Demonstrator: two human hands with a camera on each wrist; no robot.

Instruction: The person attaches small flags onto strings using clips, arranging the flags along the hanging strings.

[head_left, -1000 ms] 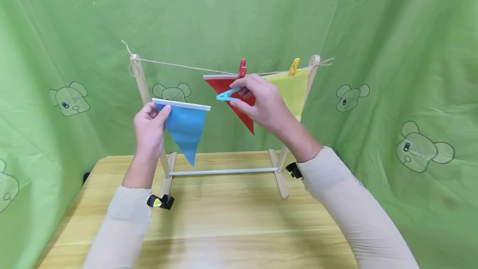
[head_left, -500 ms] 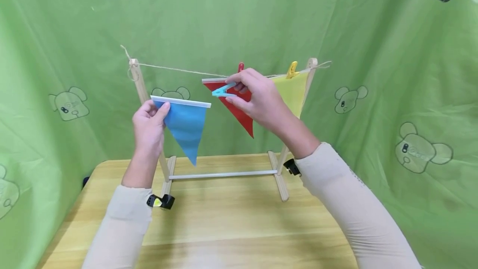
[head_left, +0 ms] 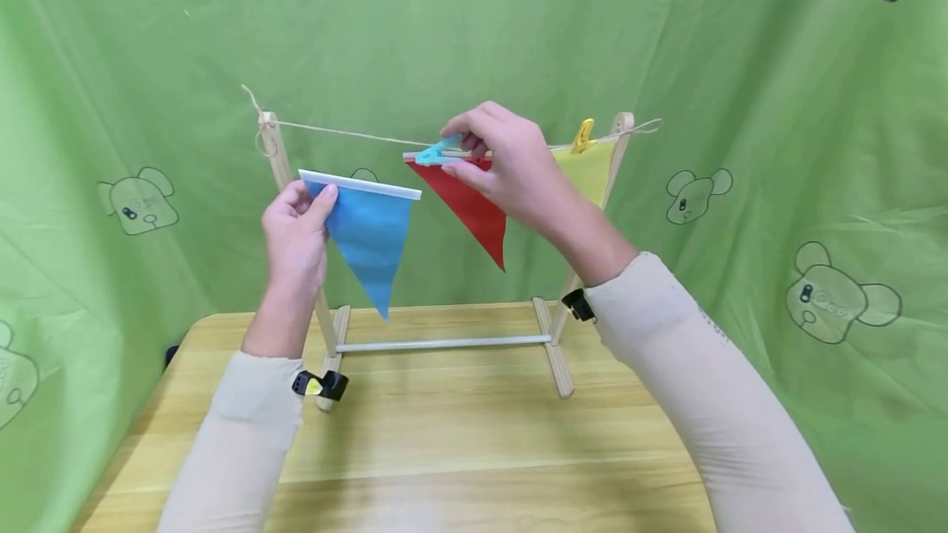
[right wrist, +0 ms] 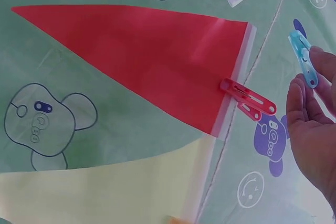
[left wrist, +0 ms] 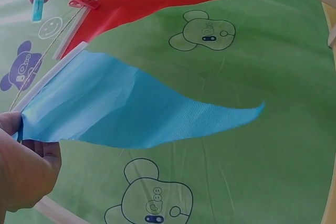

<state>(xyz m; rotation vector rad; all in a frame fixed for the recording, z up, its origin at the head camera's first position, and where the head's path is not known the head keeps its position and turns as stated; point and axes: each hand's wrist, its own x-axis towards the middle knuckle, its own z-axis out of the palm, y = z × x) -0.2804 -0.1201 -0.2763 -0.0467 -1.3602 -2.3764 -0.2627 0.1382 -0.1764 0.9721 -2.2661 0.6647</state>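
My left hand (head_left: 296, 229) pinches the upper left corner of a blue triangular flag (head_left: 370, 233), thumb in front, its white top strip a little below the string (head_left: 348, 135). The flag's point hangs downward. Between thumb and fingers my right hand (head_left: 511, 150) holds a light blue clothespin (head_left: 439, 152), which overlaps the red flag (head_left: 474, 204) in the head view. That red flag hangs from the string by a red clothespin (right wrist: 247, 98), mostly hidden behind my right hand in the head view. Right of it hangs a yellow flag (head_left: 588, 175) under a yellow clothespin (head_left: 583, 136).
A wooden post (head_left: 277, 159) at the left and another post (head_left: 624, 126) at the right carry the string. A white rod (head_left: 444, 344) joins their feet on the wooden table (head_left: 474, 434). Green printed cloth (head_left: 741, 105) surrounds the table.
My right hand has risen with the light blue clothespin, from below the string to near its height. My left hand has raised the blue flag slightly toward the string.
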